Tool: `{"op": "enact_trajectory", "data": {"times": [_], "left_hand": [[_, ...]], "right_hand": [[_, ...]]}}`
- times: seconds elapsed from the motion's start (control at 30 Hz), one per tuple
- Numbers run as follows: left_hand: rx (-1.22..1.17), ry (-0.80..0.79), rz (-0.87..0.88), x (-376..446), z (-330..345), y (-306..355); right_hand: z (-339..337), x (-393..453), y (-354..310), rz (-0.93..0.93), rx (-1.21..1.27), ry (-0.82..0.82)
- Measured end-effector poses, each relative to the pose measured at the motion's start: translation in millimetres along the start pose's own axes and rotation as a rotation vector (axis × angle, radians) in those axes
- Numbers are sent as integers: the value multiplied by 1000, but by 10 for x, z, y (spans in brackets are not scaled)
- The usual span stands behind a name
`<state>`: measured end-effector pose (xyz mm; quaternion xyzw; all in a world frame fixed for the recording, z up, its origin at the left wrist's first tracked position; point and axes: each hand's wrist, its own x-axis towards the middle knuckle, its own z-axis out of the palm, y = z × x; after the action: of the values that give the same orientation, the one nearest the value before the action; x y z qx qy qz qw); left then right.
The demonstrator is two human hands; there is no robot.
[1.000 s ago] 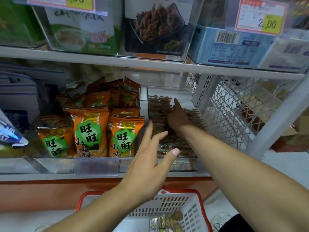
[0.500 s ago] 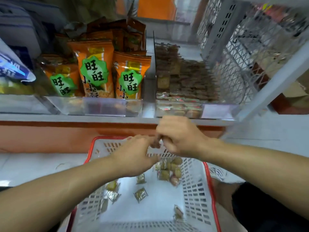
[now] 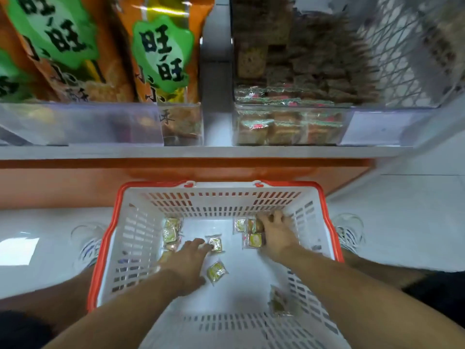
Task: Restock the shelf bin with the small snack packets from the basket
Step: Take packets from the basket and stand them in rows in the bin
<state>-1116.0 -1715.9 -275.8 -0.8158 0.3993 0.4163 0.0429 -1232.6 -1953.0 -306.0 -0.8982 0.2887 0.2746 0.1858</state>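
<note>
Right grip: right hand (image 3: 275,231) is reaching down into the far right corner of the basket (image 3: 332,238), fingers curling over a small cluster of packets (image 3: 254,240); whether any packet is actually pinched I cannot tell, since the fingertips are hiding what lies under them.
Left grip: left hand (image 3: 187,258) is lying palm-down with fingers stretched fairly flat and holding nothing, its fingertips touching or all but touching a single packet (image 3: 216,244) just ahead of them.
Around the left hand: another loose packet (image 3: 216,272) is sitting just beside the thumb side, and a couple more (image 3: 171,231) are lying ahead and to the outside of the fingers.
Around the right arm: one packet (image 3: 279,302) is leaning against the basket wall, well behind the right hand, beside the forearm.
Shelf bin: the clear bin (image 3: 289,124) is standing on the shelf above and beyond both hands, already looking well stocked with rows of wrapped snacks up to its front wall.
Progress: I am judging the restocking to be well along, with under a dozen packets remaining in the basket.
Arm pose: both forearms are angling down and forward into the basket, the right reaching further than the left.
Left to do: the remaining packets are waiting to be gathered and lifted up to the bin.
</note>
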Motion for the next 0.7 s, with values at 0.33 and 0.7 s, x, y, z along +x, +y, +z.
{"op": "enact_trajectory", "data": {"times": [0.33, 0.7], "left_hand": [[50, 11, -122, 650, 623, 319], [-313, 192, -157, 618, 722, 362]], "right_hand": [[338, 182, -143, -30, -201, 58], [555, 134, -432, -329, -440, 7]]}}
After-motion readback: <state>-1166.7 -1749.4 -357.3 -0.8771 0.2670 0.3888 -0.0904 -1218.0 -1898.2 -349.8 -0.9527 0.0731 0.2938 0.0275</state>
